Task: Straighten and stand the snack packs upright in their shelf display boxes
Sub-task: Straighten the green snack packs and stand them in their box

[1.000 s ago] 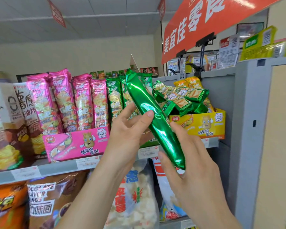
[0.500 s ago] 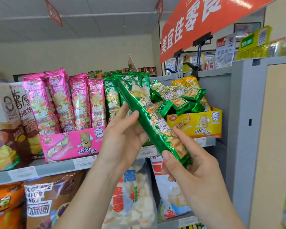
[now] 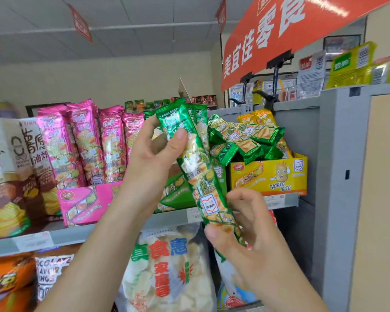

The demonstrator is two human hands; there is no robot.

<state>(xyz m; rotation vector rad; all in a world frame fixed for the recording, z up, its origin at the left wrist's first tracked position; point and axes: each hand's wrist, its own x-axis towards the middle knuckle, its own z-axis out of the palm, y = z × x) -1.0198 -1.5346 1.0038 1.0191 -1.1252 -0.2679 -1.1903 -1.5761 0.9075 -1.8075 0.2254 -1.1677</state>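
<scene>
Watching the head cam feed here. Both hands are on one green snack pack (image 3: 197, 174), held in the air in front of the shelf with the printed side facing me. It's tilted, not upright: the top end points to about 11 o'clock and the bottom end to about 5.

The left hand (image 3: 151, 163) grips the upper part, thumb across the front and fingers curled round the back. The right hand (image 3: 252, 233) pinches the bottom end between thumb and fingers.

Right behind the pack is the green display box (image 3: 178, 194), mostly hidden by the left hand. A few standing green packs (image 3: 199, 118) poke up at 12 o'clock of the held one.

At 9 o'clock, the pink display box (image 3: 86, 203) has its pink packs (image 3: 83, 143) standing in a neat upright row. At 3 o'clock, the yellow display box (image 3: 270, 176) is a mess. Several loose green packs (image 3: 241, 136) lie flat across the top of it, and some yellow packs (image 3: 259, 117) stick up behind them.

All three boxes sit on the grey shelf (image 3: 77, 235). One level down, at 6 o'clock, there's a big white snack bag (image 3: 167, 266). Brown chip bags (image 3: 9, 165) are way over at 9 o'clock, and an orange sign (image 3: 279, 30) hangs overhead at about 1 o'clock.
</scene>
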